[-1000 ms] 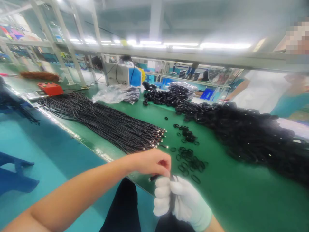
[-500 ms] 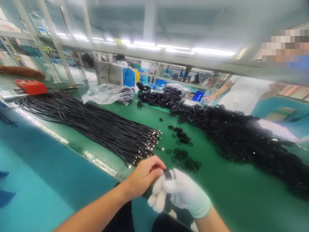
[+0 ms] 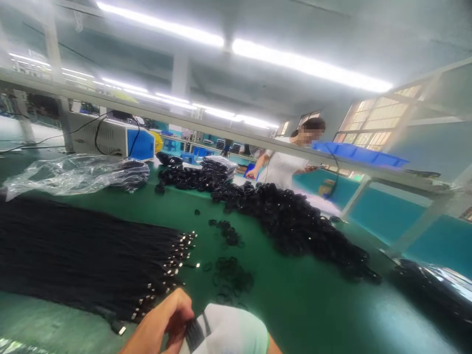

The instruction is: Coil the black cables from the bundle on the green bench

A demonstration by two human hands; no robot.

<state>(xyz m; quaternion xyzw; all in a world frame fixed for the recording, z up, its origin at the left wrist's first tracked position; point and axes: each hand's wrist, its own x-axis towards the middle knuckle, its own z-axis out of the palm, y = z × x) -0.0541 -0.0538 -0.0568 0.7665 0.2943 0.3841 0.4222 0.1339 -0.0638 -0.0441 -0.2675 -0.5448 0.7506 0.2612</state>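
Note:
At the bottom edge are my two hands, close together. My bare left hand [image 3: 164, 319] has its fingers bent and pressed against several thin black bands [image 3: 194, 335]. These bands loop around the fingers of my right hand [image 3: 234, 327], which wears a white glove. That hand's fingers are bent, and the frame edge cuts off their tips. Left of my hands lies a wide bundle of straight black cables [image 3: 84, 255], their metal plugs pointing right. Just beyond my hands, loose black bands [image 3: 232, 278] lie on the green tabletop [image 3: 295, 305], with a smaller cluster of bands [image 3: 229, 232] farther back.
A long heap of coiled black cables [image 3: 291, 221] crosses the table. Clear plastic bags [image 3: 81, 174] lie at the back left, before a grey and blue machine [image 3: 140, 143]. Across the table a person in white [image 3: 278, 164] stands behind a shelf rail holding a blue tray [image 3: 359, 153].
The view has swung right and up, so the cables and my hands sit lower and farther left in it. My left fingers remain at the bands on the glove.

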